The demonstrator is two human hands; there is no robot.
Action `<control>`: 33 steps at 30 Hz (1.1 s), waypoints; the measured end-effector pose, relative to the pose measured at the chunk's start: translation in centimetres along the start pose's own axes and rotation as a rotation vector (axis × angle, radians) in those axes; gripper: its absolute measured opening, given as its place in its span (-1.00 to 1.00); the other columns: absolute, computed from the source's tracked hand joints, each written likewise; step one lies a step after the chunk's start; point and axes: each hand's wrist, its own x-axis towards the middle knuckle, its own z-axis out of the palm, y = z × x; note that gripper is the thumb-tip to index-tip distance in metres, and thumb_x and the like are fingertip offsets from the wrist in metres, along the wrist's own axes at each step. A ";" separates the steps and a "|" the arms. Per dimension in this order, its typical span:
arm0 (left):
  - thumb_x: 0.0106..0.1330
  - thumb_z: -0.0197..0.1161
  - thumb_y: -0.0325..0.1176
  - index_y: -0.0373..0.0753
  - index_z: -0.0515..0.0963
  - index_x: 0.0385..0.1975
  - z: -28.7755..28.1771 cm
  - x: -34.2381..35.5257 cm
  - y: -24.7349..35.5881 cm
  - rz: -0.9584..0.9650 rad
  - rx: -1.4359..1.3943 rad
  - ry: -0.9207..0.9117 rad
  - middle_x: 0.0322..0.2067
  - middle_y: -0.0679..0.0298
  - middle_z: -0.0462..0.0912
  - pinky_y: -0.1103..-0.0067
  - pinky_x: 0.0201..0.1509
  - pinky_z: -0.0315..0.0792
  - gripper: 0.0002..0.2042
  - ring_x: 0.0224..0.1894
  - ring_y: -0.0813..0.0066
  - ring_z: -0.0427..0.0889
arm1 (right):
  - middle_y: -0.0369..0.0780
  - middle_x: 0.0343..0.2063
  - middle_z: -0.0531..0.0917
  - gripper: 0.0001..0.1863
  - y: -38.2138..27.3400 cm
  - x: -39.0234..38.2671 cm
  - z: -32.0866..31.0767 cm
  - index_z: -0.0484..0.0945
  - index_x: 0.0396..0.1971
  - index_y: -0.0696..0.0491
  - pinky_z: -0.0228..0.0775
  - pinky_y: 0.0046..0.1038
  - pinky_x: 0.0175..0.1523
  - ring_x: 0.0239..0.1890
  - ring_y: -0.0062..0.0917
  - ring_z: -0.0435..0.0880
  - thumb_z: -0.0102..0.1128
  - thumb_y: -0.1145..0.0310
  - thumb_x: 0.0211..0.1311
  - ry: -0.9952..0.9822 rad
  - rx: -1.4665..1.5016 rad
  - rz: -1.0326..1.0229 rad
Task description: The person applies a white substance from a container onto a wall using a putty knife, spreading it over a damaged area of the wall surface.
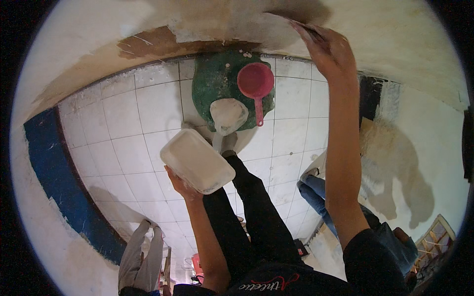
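Note:
A pale rectangular tub (197,160) with rounded corners rests in my left hand (182,185), whose fingers are mostly hidden behind and beneath it. Whether its pale inside is bare or holds paste, I cannot tell. My right hand (327,49) is raised at the far right, closed on a thin, flat putty knife (282,18). The blade's edge lies at or very near the wall (222,27), by a damp-looking grey patch; exact contact is unclear. Left of it, a brown bare patch (153,43) shows in the wall's coating.
On the tiled floor (123,148), a green mat (207,81) carries a pink dipper (256,80) and a whitish bag-like thing (229,114). My feet stand just nearer. People's legs show at the lower left (140,251) and right (316,197). A blue wall band (64,182) runs along the left.

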 end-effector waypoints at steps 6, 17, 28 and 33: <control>0.44 -0.20 0.14 -0.21 0.19 0.28 0.6 -0.3 0.2 0.069 0.074 -0.035 0.20 0.11 0.33 0.24 0.25 0.34 -0.40 0.20 0.16 0.37 | 0.21 0.01 0.46 -0.61 -3.4 -5.8 1.0 0.26 0.02 0.48 0.30 -0.12 0.33 0.13 -0.04 0.47 -0.11 0.68 0.17 0.371 1.612 0.310; 0.45 -0.22 0.11 -0.18 0.16 0.28 -0.7 -0.2 1.5 -0.029 -0.040 0.003 0.19 0.07 0.32 0.20 0.25 0.36 -0.43 0.20 0.09 0.37 | 0.26 0.08 0.34 -0.65 2.2 1.8 -0.7 0.17 0.01 0.58 0.35 -0.04 0.30 0.16 -0.01 0.41 -0.20 0.67 0.29 0.188 0.480 -0.219; 0.46 -0.26 0.10 -0.20 0.14 0.29 1.3 -2.5 2.7 -0.022 -0.099 -0.094 0.20 0.07 0.31 0.20 0.24 0.38 -0.43 0.20 0.10 0.39 | 0.12 0.12 0.40 -0.46 -8.8 -7.8 -7.1 0.16 0.15 0.38 0.30 -0.04 0.31 0.18 -0.05 0.42 -0.03 0.66 0.12 0.447 1.746 0.351; 0.47 -0.24 0.07 -0.18 0.18 0.26 1.1 -3.7 4.0 -0.014 -0.045 -0.032 0.16 0.09 0.34 0.23 0.19 0.44 -0.47 0.16 0.13 0.42 | 0.28 0.04 0.38 -0.59 3.0 -1.5 -1.5 0.16 0.02 0.59 0.31 -0.06 0.32 0.12 0.07 0.44 -0.13 0.68 0.20 0.343 1.724 0.426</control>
